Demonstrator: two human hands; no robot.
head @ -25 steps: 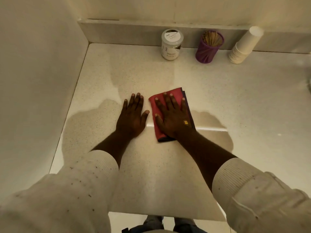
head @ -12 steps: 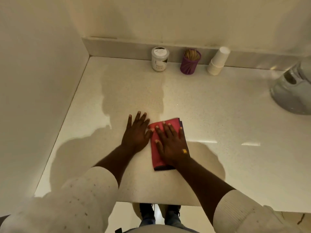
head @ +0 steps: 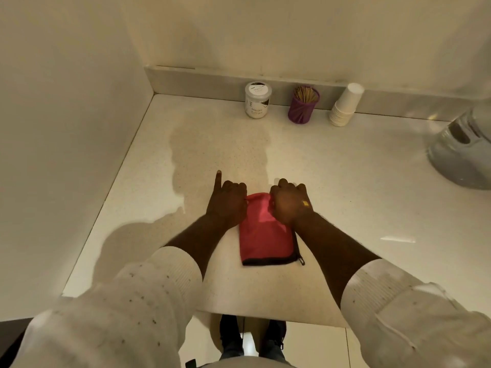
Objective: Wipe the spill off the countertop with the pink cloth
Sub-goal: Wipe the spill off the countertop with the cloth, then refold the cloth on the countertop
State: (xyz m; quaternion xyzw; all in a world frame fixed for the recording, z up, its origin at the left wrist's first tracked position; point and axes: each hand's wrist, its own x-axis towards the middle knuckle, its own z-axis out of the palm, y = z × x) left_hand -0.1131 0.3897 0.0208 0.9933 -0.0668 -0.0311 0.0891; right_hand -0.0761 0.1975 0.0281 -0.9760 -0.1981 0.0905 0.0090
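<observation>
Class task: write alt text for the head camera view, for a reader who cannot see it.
Two hands, left hand and right hand, grip the far edge of a folded pink cloth on a pale countertop. A jar, a purple holder and stacked paper cups stand by the back wall.

Jar point(head: 258, 103), toothpick holder point(head: 303, 106), cup stack point(head: 345, 105).

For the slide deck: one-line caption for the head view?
Both hands bunch the pink cloth on the countertop.
</observation>
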